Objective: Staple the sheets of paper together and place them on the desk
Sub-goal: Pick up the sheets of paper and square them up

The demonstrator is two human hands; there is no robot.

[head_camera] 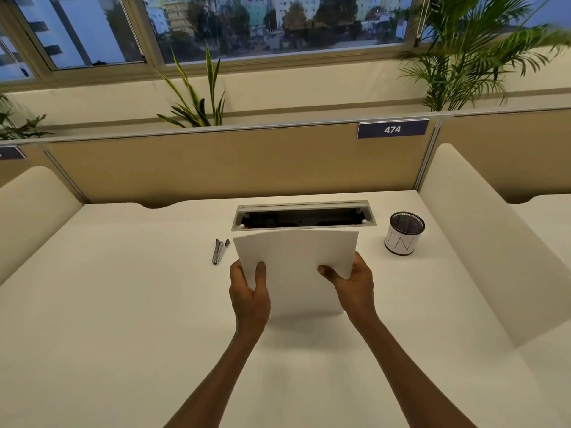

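Observation:
I hold white sheets of paper (295, 267) upright with their lower edge resting on the white desk (123, 304). My left hand (250, 291) grips the sheets' left edge, thumb on the front. My right hand (352, 284) grips the right edge the same way. A small metal stapler (218, 251) lies flat on the desk just left of the sheets, apart from both hands.
An open cable tray (304, 216) is set into the desk behind the sheets. A black mesh pen cup (403, 232) with a white label stands at the right. Low padded dividers (482, 242) flank the desk, and a tan partition (216, 162) closes the back.

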